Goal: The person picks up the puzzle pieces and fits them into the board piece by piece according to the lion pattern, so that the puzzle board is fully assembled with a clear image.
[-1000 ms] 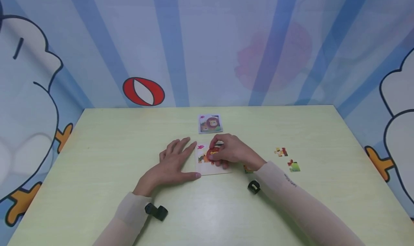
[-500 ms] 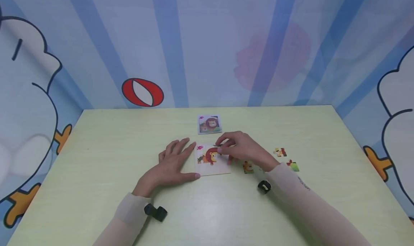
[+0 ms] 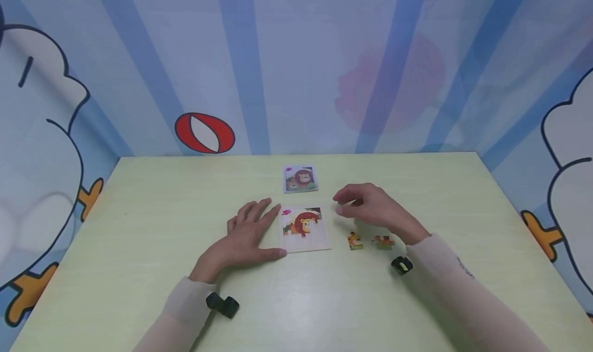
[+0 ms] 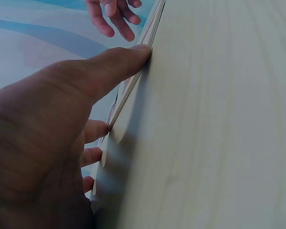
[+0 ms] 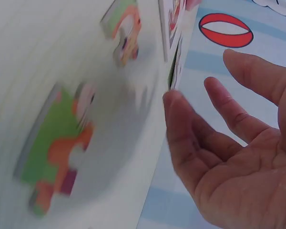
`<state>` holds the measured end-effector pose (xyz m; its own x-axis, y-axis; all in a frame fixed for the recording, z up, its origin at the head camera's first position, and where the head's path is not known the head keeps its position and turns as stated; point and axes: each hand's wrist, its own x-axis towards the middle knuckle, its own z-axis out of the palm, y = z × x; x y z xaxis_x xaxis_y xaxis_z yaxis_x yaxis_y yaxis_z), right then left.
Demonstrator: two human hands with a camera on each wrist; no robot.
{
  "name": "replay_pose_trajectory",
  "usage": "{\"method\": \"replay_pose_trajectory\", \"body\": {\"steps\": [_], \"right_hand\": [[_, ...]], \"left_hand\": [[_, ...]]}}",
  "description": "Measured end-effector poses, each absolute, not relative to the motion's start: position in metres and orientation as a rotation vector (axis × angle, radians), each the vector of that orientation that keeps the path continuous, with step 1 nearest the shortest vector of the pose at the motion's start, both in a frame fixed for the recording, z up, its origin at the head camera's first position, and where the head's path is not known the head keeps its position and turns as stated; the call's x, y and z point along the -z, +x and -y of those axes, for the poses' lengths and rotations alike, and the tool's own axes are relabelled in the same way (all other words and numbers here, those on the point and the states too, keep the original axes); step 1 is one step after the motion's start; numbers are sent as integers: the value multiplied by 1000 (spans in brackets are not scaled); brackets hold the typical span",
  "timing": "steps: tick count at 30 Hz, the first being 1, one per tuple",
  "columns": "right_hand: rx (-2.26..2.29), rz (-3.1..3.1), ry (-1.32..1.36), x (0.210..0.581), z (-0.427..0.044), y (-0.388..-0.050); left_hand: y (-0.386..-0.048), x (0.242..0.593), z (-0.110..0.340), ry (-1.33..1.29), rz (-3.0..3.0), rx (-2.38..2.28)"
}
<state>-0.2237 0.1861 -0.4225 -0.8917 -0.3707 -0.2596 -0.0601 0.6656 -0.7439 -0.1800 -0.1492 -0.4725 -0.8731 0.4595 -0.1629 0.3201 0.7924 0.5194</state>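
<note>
Blue striped backdrop (image 3: 306, 58) behind pale wood table (image 3: 162, 213). L hand (image 3: 243, 239) has fingers spread, thumb & index touching L edge of puzzle board (image 3: 315, 243), lying mid-table, part-filled w/ lion pic. R hand (image 3: 372, 205) hovers over table R of board, fingers loosely bent, thumb apart, nothing held. 1st pc (image 3: 355, 243) lies just R of board, 2nd pc (image 3: 383, 243) beside it, apart. Lion card (image 3: 300, 179) sits behind board.

We log: counter (image 3: 185, 187) pale yellow, lower frame. Backdrop (image 3: 301, 74) above, two-blue stripes; ball print (image 3: 205, 133), red and white, left of centre. Mid-frame board (image 3: 306, 243) white, lion's mane (image 3: 301, 218) red-brown. Puzzle pieces (image 3: 355, 242) orange, green.
</note>
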Motion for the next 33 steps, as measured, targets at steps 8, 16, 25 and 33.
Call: {"method": "replay_pose_trajectory", "body": {"steps": [8,16,25,33], "right_hand": [[1031,-2538,-309,423,-213,-221],[991,-2562,-289,420,-244,-217],[1018,-2570,-279,423,-270,-215],[945,-2617,-257,426,-283,-214]], "left_hand": [[-179,473,150,595,-2704,-706],[-179,473,150,586,-2706,-700],[-180,474,150,590,-2709,-695],[-180,474,150,588,-2705,-696]]}}
